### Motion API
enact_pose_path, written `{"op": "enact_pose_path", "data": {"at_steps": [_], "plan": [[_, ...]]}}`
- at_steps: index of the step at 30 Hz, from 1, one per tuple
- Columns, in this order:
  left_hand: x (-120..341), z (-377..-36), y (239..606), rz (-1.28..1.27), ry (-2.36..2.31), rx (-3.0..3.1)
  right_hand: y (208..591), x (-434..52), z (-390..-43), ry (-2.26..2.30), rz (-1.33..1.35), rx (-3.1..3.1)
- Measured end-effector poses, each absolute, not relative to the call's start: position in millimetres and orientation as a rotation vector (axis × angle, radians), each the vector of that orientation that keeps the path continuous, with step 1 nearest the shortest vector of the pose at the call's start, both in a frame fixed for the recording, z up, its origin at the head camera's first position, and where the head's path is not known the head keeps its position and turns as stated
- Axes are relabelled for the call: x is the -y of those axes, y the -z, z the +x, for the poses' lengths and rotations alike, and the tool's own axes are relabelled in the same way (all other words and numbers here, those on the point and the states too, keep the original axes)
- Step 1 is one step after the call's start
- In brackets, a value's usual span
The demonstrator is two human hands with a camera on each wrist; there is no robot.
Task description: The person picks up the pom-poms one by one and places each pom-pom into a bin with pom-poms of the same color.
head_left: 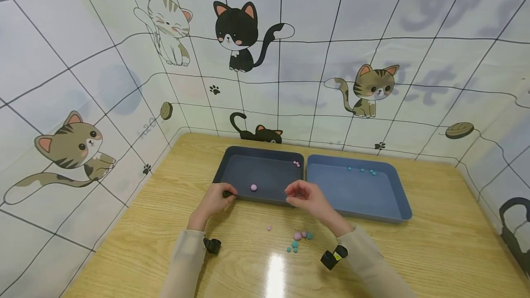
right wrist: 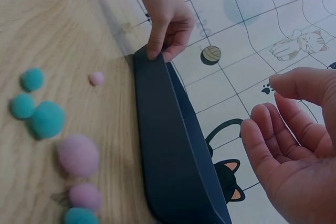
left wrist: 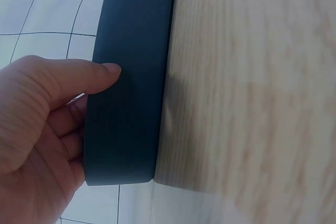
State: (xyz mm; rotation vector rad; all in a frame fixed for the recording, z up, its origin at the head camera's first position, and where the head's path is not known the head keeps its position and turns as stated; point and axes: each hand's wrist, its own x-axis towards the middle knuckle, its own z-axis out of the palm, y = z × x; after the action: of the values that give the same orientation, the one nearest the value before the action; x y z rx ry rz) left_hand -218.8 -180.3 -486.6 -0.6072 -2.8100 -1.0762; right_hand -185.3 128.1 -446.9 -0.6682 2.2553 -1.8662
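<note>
Your sleeves (head_left: 184,266) sat closest in the head view, both reaching over the table (head_left: 232,270). Your left hand (head_left: 214,199) was pinching the near wall of the dark tray (head_left: 244,162) by its left corner, thumb outside and fingers inside, probably so it wouldn't slide around on you. Your right hand (head_left: 308,199) hung above that tray's near right corner, fingers loosely curved, thumb apart from them, nothing in there that I could see.

One big pink ball (head_left: 253,187) lay inside the dark tray near the front wall, with three tiny pinks (head_left: 296,163) up in the far right corner. Next door, the blue tray (head_left: 352,192) had four teal balls (head_left: 362,170) along its far side, so I'd guess colour decided which tray got what. Loose balls (head_left: 297,236), pink and teal mixed, lay out front, likely to keep them within your reach.
</note>
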Motion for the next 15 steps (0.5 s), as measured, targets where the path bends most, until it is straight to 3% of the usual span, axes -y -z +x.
{"op": "enact_pose_path", "data": {"at_steps": [15], "plan": [[182.5, -217.9, 489.3, -0.675, 1.108, 2.737, 471.2, -146.3, -157.8, 1.792, -0.745, -2.239]]}}
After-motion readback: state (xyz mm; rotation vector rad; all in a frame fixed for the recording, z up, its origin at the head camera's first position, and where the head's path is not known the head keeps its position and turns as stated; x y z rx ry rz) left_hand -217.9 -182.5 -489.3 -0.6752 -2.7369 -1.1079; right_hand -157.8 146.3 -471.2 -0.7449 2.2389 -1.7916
